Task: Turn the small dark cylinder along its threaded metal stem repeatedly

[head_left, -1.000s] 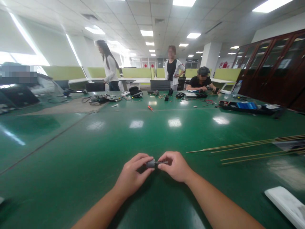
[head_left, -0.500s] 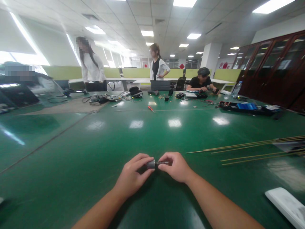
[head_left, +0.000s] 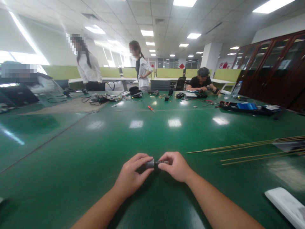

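Observation:
Over the green table (head_left: 102, 178), my left hand (head_left: 133, 173) pinches a short grey cylinder (head_left: 150, 163) between thumb and fingers. Out of its right end runs a thin, dark, ridged shaft (head_left: 156, 163). My right hand (head_left: 175, 167) has closed thumb and forefinger around that shaft, hiding part of it. The cylinder and shaft lie in one line, roughly level. Whether they are one piece or two joined parts, I cannot tell. Much of the cylinder's left end is covered by my left fingers.
Long thin brass-coloured rods (head_left: 252, 146) lie to the right. A white object (head_left: 286, 203) sits at the lower right. Farther off is a red screwdriver (head_left: 150, 108), with a black tray of parts (head_left: 247, 107) beyond. Several people are across the table, one seated person (head_left: 200, 82) among them.
My hands and the grey cylinder stay almost in place, with a touch more of the shaft showing now. Two standing people in the background have moved left.

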Demonstrator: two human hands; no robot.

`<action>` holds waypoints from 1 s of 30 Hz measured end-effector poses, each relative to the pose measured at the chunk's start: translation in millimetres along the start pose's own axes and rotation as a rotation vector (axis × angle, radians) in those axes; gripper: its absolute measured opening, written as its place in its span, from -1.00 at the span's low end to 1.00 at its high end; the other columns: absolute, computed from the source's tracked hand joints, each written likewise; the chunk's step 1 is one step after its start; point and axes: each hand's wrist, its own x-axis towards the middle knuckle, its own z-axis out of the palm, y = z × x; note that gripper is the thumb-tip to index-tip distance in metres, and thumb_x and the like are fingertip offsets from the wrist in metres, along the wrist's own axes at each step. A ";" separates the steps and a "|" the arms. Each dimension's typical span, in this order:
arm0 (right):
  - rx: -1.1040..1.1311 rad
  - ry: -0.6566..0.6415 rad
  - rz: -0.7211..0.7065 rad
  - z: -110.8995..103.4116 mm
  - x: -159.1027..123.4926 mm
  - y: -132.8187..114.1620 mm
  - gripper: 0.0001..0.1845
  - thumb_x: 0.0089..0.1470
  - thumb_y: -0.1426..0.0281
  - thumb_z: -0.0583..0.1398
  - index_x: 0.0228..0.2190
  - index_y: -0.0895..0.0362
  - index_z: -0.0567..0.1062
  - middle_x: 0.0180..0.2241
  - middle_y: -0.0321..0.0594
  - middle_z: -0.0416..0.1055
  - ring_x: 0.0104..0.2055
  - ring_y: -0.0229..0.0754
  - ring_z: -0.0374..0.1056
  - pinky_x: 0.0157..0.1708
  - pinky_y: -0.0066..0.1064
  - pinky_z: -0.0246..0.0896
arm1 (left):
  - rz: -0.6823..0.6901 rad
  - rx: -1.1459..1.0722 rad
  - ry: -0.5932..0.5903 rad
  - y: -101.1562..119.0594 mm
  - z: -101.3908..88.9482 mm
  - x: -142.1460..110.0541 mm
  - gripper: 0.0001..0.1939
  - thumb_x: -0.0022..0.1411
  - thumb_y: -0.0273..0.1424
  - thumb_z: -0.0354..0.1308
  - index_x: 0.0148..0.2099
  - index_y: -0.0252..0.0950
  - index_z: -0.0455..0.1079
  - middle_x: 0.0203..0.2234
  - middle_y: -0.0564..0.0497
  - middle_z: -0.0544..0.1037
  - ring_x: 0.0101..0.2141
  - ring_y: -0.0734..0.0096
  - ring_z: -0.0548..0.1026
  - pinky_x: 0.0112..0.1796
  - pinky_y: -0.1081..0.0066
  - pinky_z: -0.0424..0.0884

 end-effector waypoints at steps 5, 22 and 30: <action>-0.001 -0.006 0.001 -1.1 0.1 -1.4 -0.87 -0.06 0.38 0.32 -0.40 0.19 0.59 -0.53 -0.30 0.44 -0.51 -0.30 0.23 -0.46 -0.48 0.14 | -0.006 -0.006 0.007 -1.0 0.4 -0.3 -0.77 0.24 -0.40 0.26 -0.03 -0.21 0.53 -0.20 -0.05 0.57 -0.19 0.35 0.55 -0.16 0.41 0.51; 0.038 0.000 -0.007 -1.9 1.4 0.5 -0.85 -0.08 0.38 0.32 -0.40 0.19 0.56 -0.58 -0.37 0.35 -0.56 -0.34 0.16 -0.53 -0.51 0.04 | -0.020 -0.003 0.022 -0.4 -1.9 0.9 -0.75 0.22 -0.41 0.27 -0.03 -0.21 0.53 -0.20 -0.04 0.57 -0.20 0.36 0.55 -0.16 0.42 0.51; 0.056 0.005 -0.002 -3.4 2.4 0.5 -0.85 -0.08 0.38 0.33 -0.40 0.19 0.55 -0.57 -0.37 0.35 -0.56 -0.35 0.14 -0.53 -0.51 0.05 | -0.038 0.003 0.031 -2.6 -2.6 0.7 -0.76 0.22 -0.39 0.27 -0.04 -0.21 0.54 -0.20 -0.05 0.57 -0.20 0.34 0.56 -0.15 0.39 0.52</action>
